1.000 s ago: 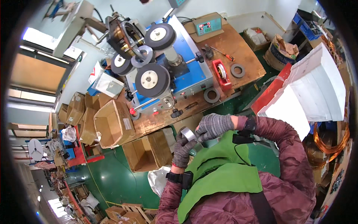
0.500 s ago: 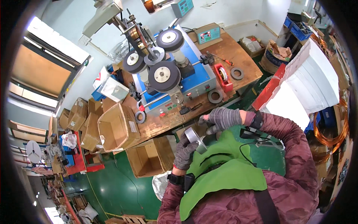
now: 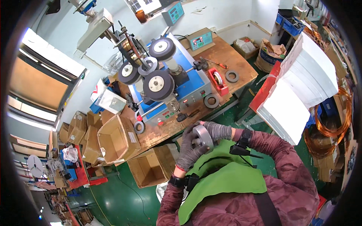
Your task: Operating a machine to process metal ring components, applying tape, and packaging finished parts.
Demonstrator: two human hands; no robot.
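Observation:
A grey metallic-looking ring (image 3: 204, 135) is held up in front of my green apron, near the bench's front edge. My left hand (image 3: 187, 151), in a grey knitted glove, is closed round its left and lower side. My right hand (image 3: 220, 132), also gloved, grips it from the right, its fingertips partly hidden behind the ring. Beyond my hands stands a blue machine (image 3: 184, 88) with black rollers (image 3: 158, 83). Another grey ring (image 3: 148, 66) sits between the rollers.
Several dark grey rings lie on the wooden bench (image 3: 241, 69), one (image 3: 211, 101) by its front edge. A red tape dispenser (image 3: 218, 82) and a screwdriver (image 3: 218, 64) lie nearby. Open cardboard boxes (image 3: 151, 165) stand at left. White sheets (image 3: 283, 109) rise at right.
My right hand has come in from the right and now grips the ring. The ring has turned and moved slightly up and right with my left hand. The view has shifted a little.

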